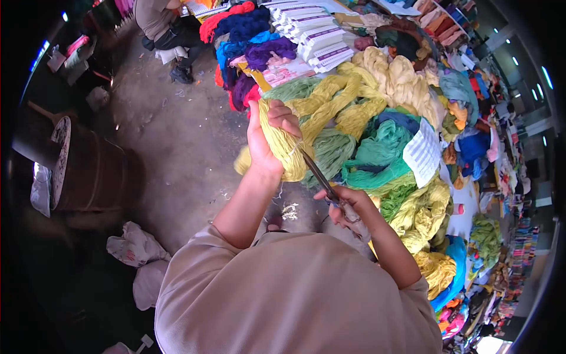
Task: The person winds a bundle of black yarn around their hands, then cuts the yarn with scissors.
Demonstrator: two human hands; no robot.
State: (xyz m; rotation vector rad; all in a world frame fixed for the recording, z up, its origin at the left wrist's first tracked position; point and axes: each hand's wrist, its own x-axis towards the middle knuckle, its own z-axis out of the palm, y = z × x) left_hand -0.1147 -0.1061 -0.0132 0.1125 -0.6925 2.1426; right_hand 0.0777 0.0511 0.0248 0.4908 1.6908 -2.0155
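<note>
My left hand (271, 135) is wrapped round a thick hank of yellow yarn (284, 148), its fingers curled over the top. A dark rod (318, 172) runs from the hank down to my right hand (348, 206). The fingers of my right hand are closed round the lower end of the rod, which has clear plastic wrapped about it. Beside the hank, more yellow yarn (330, 100), pale green yarn (330, 154) and teal yarn (383, 147) lie heaped on the table.
A printed sheet (422, 154) lies on the yarn. Stacked white packets (312, 38) are at the table's far end. A rusty drum (94, 168) and white bags (137, 245) stand at the left. Another person (162, 23) sits at the upper left.
</note>
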